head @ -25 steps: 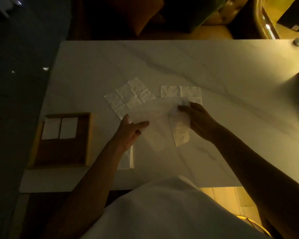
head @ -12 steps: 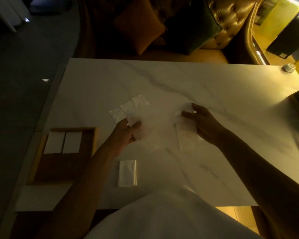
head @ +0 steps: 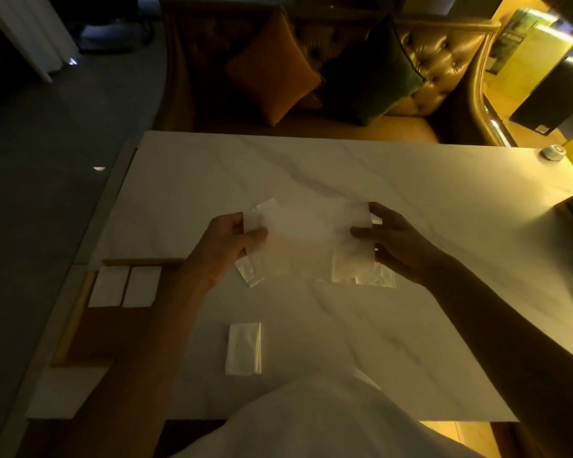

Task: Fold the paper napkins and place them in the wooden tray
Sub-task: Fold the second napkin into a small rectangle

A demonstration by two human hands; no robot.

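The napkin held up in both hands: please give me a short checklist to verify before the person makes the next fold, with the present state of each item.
1. Left hand pinches the napkin edge: ok.
2. Right hand pinches the opposite edge: ok.
3. Napkin spread flat, corners aligned: cannot tell, blurred.
4. Bare table below for folding: ok.
5. Wooden tray has free space beside its two folded napkins: ok.
6. Folded napkin near the table edge already in tray: not ok.

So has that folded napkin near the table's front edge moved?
No. The folded napkin lies right of the wooden tray, its near end about level with the tray's near rim, as before; only the camera shifted.
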